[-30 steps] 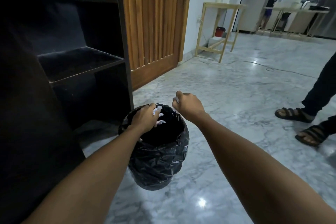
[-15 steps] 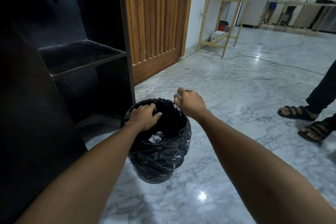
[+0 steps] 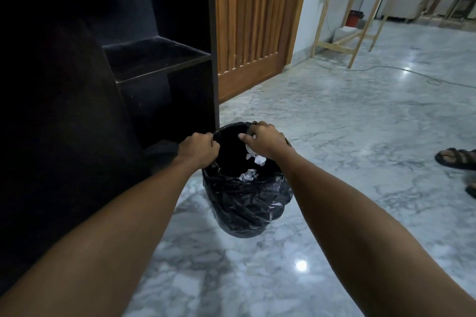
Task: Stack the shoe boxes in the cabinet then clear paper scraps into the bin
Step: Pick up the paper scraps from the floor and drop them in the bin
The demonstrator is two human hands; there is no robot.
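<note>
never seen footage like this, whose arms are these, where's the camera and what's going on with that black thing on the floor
There is no machine here. The camera is worn on a person's head and looks forward and down, so the two bare arms are that person's own.

The black thing is a bin lined with a black plastic bag, standing on the marble floor beside a dark cabinet. The left hand has its fingers curled around the bin's rim. The right hand is over the opening with white paper scraps just beneath its fingers; whether its grip is on them or has let go is unclear. One crumpled scrap lies inside.

At the right edge is another person's sandalled foot.
</note>
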